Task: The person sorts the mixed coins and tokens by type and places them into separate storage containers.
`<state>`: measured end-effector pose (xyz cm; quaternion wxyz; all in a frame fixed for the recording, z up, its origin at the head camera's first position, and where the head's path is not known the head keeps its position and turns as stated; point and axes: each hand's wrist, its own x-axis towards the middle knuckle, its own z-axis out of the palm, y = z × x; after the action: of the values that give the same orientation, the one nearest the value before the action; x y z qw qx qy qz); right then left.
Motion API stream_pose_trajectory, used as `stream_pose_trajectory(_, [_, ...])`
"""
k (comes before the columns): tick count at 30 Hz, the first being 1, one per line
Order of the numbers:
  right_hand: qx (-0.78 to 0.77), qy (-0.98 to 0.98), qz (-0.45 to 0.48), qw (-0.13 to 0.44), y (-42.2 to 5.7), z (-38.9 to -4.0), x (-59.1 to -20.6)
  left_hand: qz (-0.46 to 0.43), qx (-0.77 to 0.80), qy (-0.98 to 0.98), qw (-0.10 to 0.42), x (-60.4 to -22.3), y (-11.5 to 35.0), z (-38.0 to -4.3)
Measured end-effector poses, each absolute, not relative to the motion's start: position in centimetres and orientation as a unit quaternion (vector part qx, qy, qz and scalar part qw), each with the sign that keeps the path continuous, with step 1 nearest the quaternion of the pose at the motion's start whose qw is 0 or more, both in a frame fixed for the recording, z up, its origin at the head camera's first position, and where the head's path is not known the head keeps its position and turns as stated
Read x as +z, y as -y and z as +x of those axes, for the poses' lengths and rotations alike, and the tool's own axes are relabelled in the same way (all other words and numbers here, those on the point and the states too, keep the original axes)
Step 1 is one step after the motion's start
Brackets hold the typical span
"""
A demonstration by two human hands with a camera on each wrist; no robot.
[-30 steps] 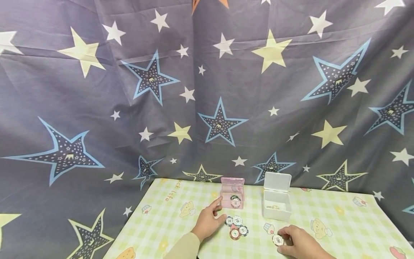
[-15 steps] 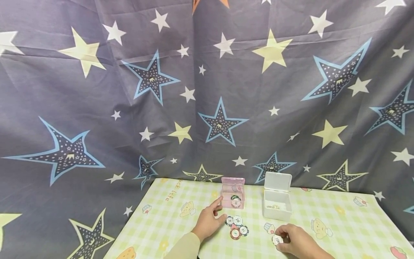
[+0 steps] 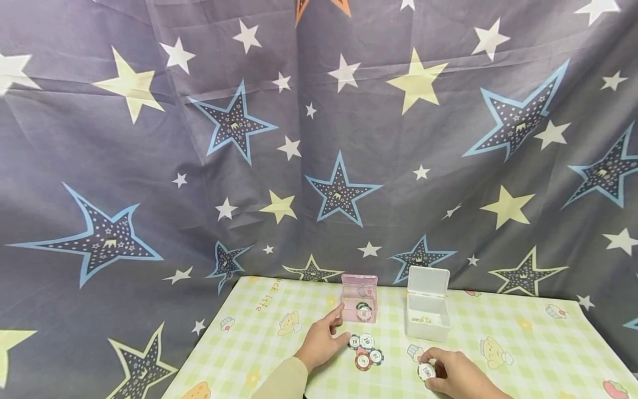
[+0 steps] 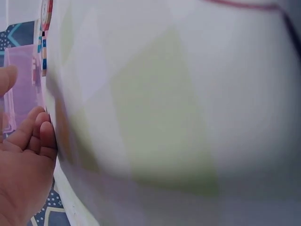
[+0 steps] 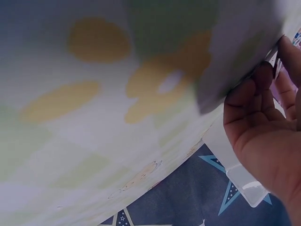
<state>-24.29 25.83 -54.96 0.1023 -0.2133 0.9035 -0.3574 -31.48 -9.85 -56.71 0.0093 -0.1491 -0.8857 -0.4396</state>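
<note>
In the head view my right hand (image 3: 461,372) pinches a white poker chip (image 3: 426,371) marked 100 between thumb and fingers, low over the tablecloth. The right wrist view shows the same hand (image 5: 265,127) with its fingertips down at the cloth. My left hand (image 3: 319,343) rests on the table, its index finger reaching to the near left corner of a pink lidded box (image 3: 351,313). Its other fingers are loosely bent and hold nothing. Inside the pink box, chips (image 3: 364,313) lean at the right; its lid stands up. A red chip (image 3: 363,361) and several others lie by the left thumb.
A white box (image 3: 428,331) with its lid raised stands right of the pink one, small yellowish pieces (image 3: 422,320) inside. A green checked tablecloth (image 3: 548,354) covers the table. Behind it hangs a dark star-patterned curtain (image 3: 269,238).
The chip in my right hand tilted and then came back to face up, shifting slightly left with the fingers. My left hand and the boxes stay put.
</note>
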Motion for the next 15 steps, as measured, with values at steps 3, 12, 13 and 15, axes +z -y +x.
stream_pose_trajectory(3, [-0.372,-0.896,-0.209,0.120,-25.78,-24.23,-54.94,-0.148,-0.435,0.888,0.003,-56.66,9.89,-31.44])
stream_pose_trajectory(12, [-0.382,-0.893,-0.198,0.134,-25.60,-24.38,-55.06,-0.145,-0.438,0.887,-0.001,-56.93,9.99,-31.76])
stream_pose_trajectory(13, [-0.380,-0.894,-0.197,0.134,-25.50,-24.42,-55.04,-0.145,-0.436,0.888,-0.002,-56.92,9.98,-31.77])
stream_pose_trajectory(15, [-0.379,-0.895,-0.192,0.135,-25.24,-24.55,-54.91,-0.146,-0.434,0.889,-0.001,-56.85,9.95,-31.74])
